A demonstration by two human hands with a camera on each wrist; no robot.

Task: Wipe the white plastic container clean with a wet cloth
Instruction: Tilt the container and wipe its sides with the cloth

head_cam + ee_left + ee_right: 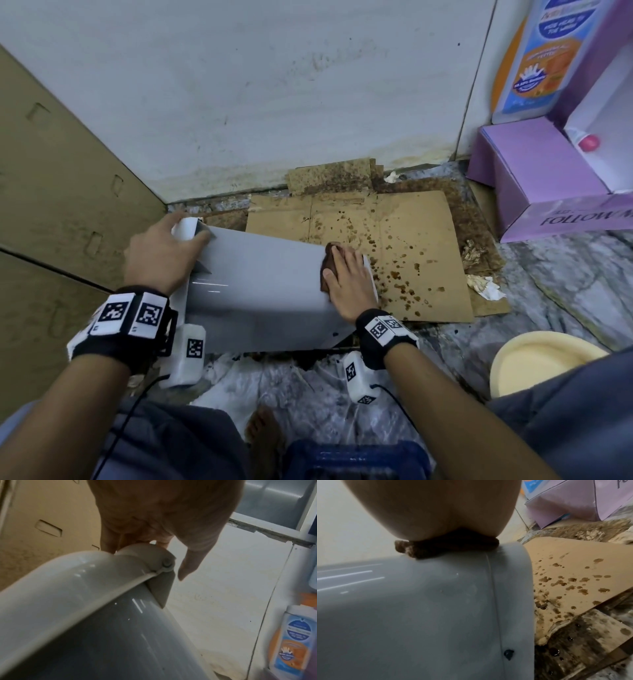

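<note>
A white plastic container (260, 284) lies on its side on the floor, its smooth side up and its rim to the left. My left hand (164, 253) grips the rim end by the hinge tab (147, 557), fingers curled over the edge. My right hand (346, 277) lies flat on a brown wet cloth (329, 263), pressing it onto the container's right end near the base. In the right wrist view the cloth (447, 547) shows as a dark folded strip under my palm, on the container (419, 608).
Stained cardboard (394, 246) with brown drips lies under and right of the container. A tan cupboard (51, 205) stands at the left, a white wall behind. Purple boxes (534, 185) sit at the right, a cream basin (544, 359) at the lower right, a blue stool (356, 459) below.
</note>
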